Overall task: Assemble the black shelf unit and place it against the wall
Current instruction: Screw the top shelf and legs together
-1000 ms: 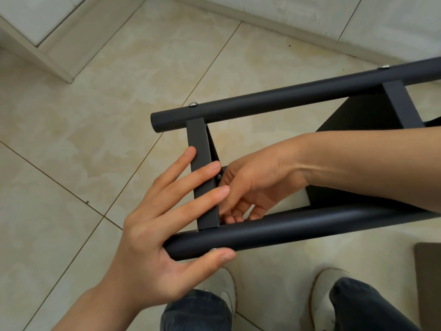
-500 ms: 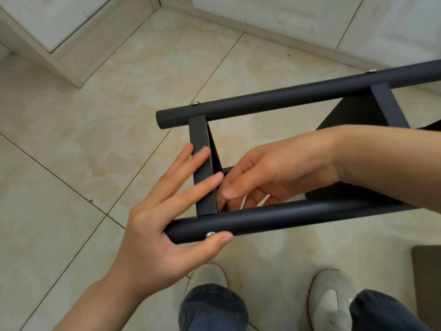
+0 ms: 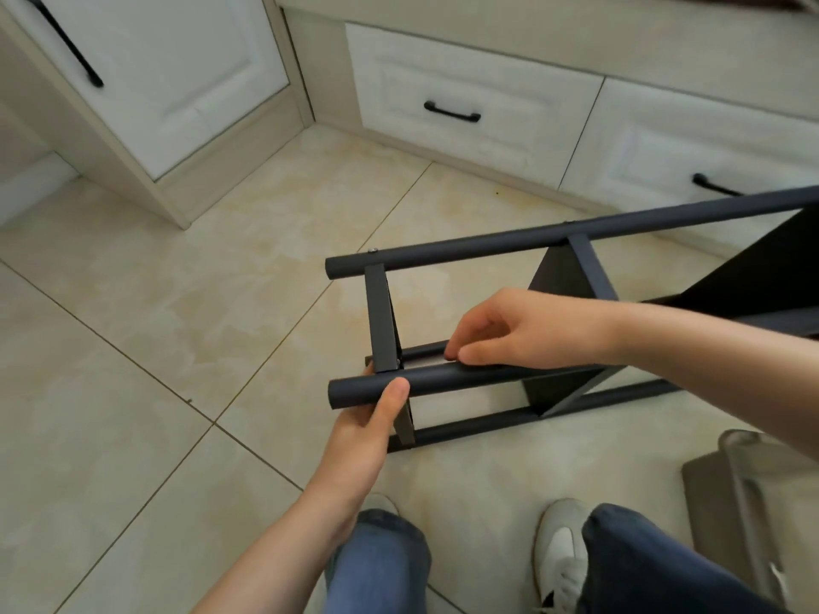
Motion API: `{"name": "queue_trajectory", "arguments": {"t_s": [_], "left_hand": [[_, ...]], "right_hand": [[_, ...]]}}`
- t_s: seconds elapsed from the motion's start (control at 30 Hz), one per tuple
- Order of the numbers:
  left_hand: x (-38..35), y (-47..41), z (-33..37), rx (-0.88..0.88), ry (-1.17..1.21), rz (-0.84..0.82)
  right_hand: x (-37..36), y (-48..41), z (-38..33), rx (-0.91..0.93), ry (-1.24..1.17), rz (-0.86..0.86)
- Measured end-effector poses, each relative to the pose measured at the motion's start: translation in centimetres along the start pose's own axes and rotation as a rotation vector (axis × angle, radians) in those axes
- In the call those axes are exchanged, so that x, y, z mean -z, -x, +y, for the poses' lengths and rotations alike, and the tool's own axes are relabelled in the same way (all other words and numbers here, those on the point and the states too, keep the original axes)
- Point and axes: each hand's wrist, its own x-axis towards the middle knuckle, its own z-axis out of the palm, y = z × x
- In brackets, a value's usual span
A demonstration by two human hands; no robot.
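Our left hand (image 3: 368, 436) clamps the near tube (image 3: 443, 378) of the shelf (image 3: 563, 281) lying on the floor (image 3: 177, 325). Our right hand (image 3: 527, 334) curls over that tube; we cannot tell whether it grips.

Person, one, standing.
- Arms: left hand (image 3: 368, 429) and right hand (image 3: 523, 330), both bare; forearms bare.
- Legs: jeans (image 3: 642, 565), blue denim, hems loose over the feet.
- Feet: shoes (image 3: 560, 547), off-white pair, greyish panels, white laces on the right one.

We find no lettering, label, brand mark, number or sign that we can read. The black shelf unit (image 3: 443, 250) shows plain dark surfaces, the white drawer fronts (image 3: 465, 95) are unmarked, and the shoe (image 3: 560, 542) carries no legible logo.
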Motion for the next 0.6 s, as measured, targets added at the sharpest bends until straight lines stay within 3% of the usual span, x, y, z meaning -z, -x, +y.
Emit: {"name": "queue_trajectory", "arguments": {"t_s": [0.17, 0.6], "left_hand": [[0.4, 0.6, 1.1, 0.059, -0.23, -0.087], [0.6, 0.1, 4.6, -0.07, -0.137, -0.073]], "right_hand": [[0.3, 2.7, 1.0, -0.053, 0.265, 0.032], [1.1, 4.7, 0.3, -0.038, 0.609, 0.228]]}}
